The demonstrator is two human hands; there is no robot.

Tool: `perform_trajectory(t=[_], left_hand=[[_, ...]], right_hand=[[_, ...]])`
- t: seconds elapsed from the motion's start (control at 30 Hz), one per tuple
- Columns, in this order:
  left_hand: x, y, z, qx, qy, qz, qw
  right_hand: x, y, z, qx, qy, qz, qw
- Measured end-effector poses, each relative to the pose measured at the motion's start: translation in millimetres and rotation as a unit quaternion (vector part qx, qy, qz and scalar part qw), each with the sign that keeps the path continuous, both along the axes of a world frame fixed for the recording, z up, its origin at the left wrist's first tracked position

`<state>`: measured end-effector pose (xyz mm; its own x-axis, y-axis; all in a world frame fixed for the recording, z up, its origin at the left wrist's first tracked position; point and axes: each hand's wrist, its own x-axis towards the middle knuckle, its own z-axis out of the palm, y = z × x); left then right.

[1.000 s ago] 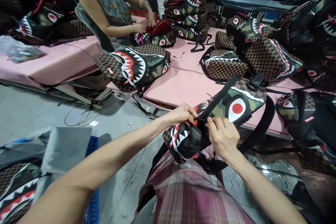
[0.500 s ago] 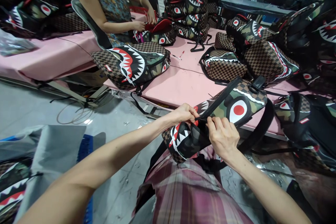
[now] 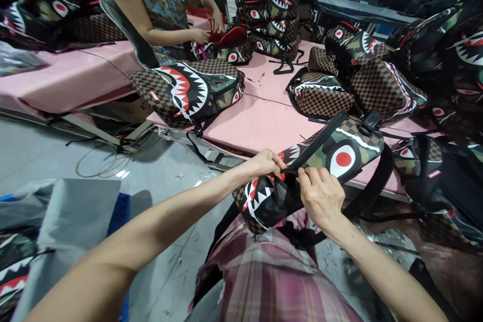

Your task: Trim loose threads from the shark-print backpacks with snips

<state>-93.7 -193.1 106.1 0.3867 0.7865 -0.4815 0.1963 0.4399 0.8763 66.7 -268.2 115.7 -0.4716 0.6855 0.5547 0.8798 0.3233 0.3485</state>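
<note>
Pinching black trim (image 3: 319, 140) on a shark-print backpack (image 3: 323, 155) with the left hand (image 3: 269, 162), closed to fingertip contact. Gripping just beside that spot with the right hand (image 3: 320, 193), curled tightly onto the dark edge of the same backpack. Impossible to tell whether zip, tape or fabric, with so much hidden behind knuckles. Lying tilted across the near edge of the pink surface (image 3: 249, 128), with the lower end above plaid clothing (image 3: 271, 282). Likely to slip from either hand if pulled hard, given so narrow a hold. Liable also to slide down off the surface, being only partly borne there. Could pinch the red material (image 3: 282, 176) close to the left fingertips if pressed into the edge. Could snag on the hanging strap (image 3: 377, 181) during any turning.
</note>
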Motion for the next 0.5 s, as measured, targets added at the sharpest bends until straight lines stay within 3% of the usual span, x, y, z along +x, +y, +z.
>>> perform_trajectory(t=[0.5], left_hand=[[-1.5, 2.0, -6.3, -0.006, 0.005, 0.011, 1.0]], right_hand=[[-1.5, 1.9, -3.2, -0.02, 0.015, 0.002, 1.0]])
